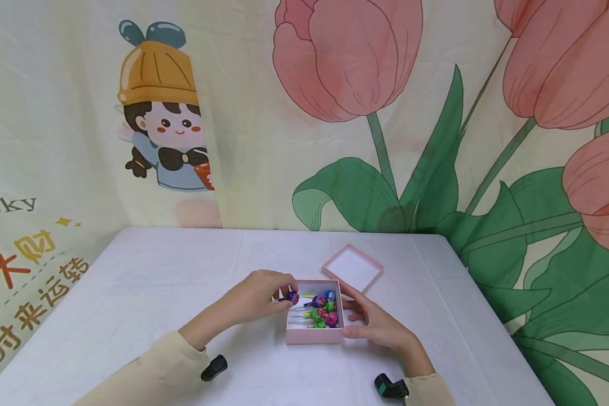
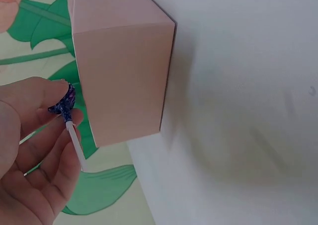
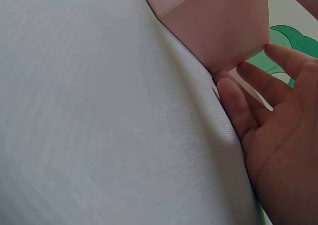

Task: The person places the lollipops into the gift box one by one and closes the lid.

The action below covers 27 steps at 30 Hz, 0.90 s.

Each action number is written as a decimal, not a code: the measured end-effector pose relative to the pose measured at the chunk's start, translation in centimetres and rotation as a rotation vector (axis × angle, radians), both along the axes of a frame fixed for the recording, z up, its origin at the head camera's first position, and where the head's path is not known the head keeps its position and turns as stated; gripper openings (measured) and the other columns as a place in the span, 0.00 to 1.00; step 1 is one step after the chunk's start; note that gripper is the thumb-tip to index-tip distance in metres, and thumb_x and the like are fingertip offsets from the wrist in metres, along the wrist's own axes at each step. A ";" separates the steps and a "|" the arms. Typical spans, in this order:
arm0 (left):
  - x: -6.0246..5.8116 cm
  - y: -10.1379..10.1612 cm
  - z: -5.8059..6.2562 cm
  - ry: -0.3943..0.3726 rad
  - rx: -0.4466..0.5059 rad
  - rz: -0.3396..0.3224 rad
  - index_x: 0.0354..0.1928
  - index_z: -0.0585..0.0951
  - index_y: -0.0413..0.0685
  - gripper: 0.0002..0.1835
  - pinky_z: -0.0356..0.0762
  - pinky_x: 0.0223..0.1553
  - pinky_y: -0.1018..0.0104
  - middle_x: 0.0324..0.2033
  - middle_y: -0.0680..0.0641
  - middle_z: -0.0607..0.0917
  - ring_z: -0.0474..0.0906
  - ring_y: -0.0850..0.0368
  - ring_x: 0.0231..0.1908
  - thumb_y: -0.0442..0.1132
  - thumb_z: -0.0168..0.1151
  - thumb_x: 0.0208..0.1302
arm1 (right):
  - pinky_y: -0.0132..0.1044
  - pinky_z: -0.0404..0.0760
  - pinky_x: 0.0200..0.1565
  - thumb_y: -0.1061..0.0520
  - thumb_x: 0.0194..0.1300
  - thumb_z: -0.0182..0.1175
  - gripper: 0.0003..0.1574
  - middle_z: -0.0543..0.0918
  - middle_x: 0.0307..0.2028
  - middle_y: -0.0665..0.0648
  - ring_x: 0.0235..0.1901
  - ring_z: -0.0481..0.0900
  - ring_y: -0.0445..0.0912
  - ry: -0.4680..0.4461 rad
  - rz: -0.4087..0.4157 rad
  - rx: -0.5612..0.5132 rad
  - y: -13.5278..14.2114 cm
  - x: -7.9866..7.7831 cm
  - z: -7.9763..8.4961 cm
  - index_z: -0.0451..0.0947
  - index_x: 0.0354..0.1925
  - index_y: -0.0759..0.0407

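My left hand [image 1: 261, 293] pinches a lollipop [image 1: 291, 297] in a dark purple-blue wrapper, at the left rim of an open pink box [image 1: 314, 336]. In the left wrist view the lollipop [image 2: 64, 103] sits between thumb and fingers, its white stick pointing down. Inside the box lie several wrapped lollipops [image 1: 318, 314] in red, green, blue and pink, most with sticks toward the left. My right hand [image 1: 380, 327] rests against the box's right side, with fingers spread along that wall. The right wrist view shows fingertips touching the box [image 3: 223, 31].
The pink-rimmed box lid [image 1: 352, 268], white inside, lies behind the box to the right. A white cloth covers the table [image 1: 182, 265]. Behind it hangs a backdrop [image 1: 243, 113] printed with tulips and a cartoon figure. Black wrist devices [image 1: 214, 367] show near both sleeves.
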<state>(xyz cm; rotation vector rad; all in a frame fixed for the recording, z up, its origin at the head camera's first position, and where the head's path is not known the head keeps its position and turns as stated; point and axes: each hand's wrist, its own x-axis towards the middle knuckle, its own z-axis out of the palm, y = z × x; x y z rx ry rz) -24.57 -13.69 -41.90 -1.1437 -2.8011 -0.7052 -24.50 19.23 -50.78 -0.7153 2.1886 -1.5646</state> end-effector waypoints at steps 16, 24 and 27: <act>-0.3 3.2 -0.3 -0.057 0.010 -0.026 0.48 0.84 0.54 0.10 0.79 0.35 0.70 0.33 0.59 0.86 0.78 0.63 0.32 0.39 0.74 0.68 | 0.39 0.74 0.66 0.47 0.67 0.74 0.63 0.56 0.83 0.55 0.74 0.68 0.55 0.001 0.023 -0.021 0.2 -0.1 0.0 0.47 0.86 0.41; -0.1 4.1 -0.4 -0.055 0.038 -0.054 0.48 0.84 0.53 0.10 0.78 0.34 0.71 0.33 0.59 0.85 0.78 0.64 0.30 0.40 0.74 0.68 | 0.38 0.75 0.66 0.48 0.67 0.74 0.63 0.55 0.83 0.56 0.74 0.68 0.57 0.021 0.041 -0.036 0.3 -0.1 -0.1 0.47 0.86 0.42; -0.1 4.4 -0.3 -0.037 0.049 -0.062 0.47 0.84 0.54 0.10 0.78 0.33 0.71 0.32 0.59 0.85 0.78 0.62 0.30 0.39 0.74 0.68 | 0.37 0.74 0.65 0.48 0.67 0.74 0.63 0.55 0.83 0.56 0.74 0.67 0.57 0.026 0.047 -0.044 0.3 -0.1 -0.1 0.47 0.86 0.43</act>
